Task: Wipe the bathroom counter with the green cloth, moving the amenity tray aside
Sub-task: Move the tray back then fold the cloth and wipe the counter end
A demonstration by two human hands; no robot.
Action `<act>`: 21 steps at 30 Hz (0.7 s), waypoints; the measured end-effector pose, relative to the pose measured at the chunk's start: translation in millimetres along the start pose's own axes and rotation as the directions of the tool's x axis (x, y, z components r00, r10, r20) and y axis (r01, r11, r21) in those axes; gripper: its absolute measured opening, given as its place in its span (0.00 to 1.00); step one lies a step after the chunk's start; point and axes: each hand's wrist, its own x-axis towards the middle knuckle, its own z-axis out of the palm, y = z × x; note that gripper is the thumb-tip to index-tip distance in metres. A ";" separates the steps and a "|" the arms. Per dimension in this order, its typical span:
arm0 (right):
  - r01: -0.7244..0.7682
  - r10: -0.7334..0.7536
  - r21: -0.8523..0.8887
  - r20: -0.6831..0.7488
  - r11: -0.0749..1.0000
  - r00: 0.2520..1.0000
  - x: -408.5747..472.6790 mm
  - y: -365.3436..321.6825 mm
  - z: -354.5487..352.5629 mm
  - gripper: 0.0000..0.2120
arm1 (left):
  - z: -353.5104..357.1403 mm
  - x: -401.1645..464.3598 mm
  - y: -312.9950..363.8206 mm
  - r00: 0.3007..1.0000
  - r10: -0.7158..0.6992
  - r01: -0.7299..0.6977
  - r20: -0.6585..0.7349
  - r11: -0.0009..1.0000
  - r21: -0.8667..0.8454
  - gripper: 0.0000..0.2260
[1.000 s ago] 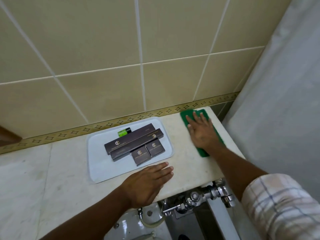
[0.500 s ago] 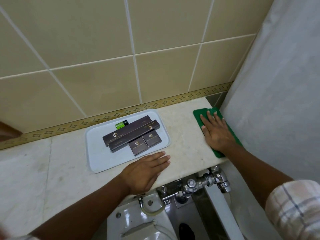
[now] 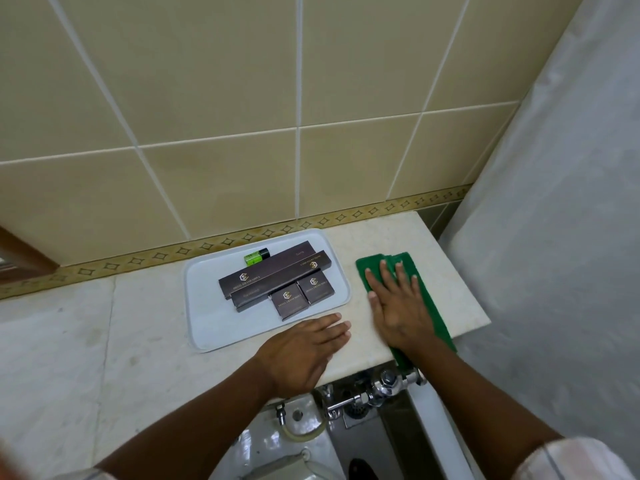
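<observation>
Right fingers: spread and flat, pressing down on the green cloth (image 3: pixel 415 289); nothing is pinched or gripped, the palm bears on it.
Right hand (image 3: pixel 398 306): half a second ago it lay at the right end of the counter beside the curtain; it has slid left with the cloth, toward the tray.
Green cloth: flat on the counter's right part, its far end short of the back wall, its near end hanging over the front edge under the wrist; earlier its right side ran off the counter's right edge, now bare counter shows to its right.
Left fingers: straight, together, lying loose on the counter; they grasp nothing.
Left hand (image 3: pixel 304 348): palm down at the front edge, its fingertips just beside the tray's near right corner; its place matches the earlier frame.
Amenity tray (image 3: pixel 204 306): white, against the back tile border, middle of the counter, unmoved; its right edge is near the cloth but apart from it.
On the tray: two long dark boxes (image 3: pixel 273 277) side by side, two small dark boxes (image 3: pixel 301 296) in front of them, a small green bottle (image 3: pixel 256 256) behind them.
Counter (image 3: pixel 138 323): pale marble.
Curtain (image 3: pixel 554 237): grey, beyond the counter's right end.
Below the front edge: chrome flush valve (image 3: pixel 388 386).
</observation>
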 end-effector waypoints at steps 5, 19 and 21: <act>0.051 -0.051 0.018 -0.002 0.999 0.999 60.6 -13.8 -10.9 0.26 | 3.5 0.7 -2.5 1.000 0.017 -0.017 -0.022 1.000 0.013 0.24; -0.105 0.105 0.009 -0.010 0.994 0.994 102.3 75.3 -34.2 0.26 | 5.2 0.8 -7.9 1.000 0.001 0.000 0.010 0.999 -0.035 0.24; -0.095 0.095 0.015 -0.010 0.995 0.995 101.5 72.2 -32.2 0.26 | 2.4 1.3 -8.6 1.000 0.026 -0.027 -0.011 0.999 -0.022 0.23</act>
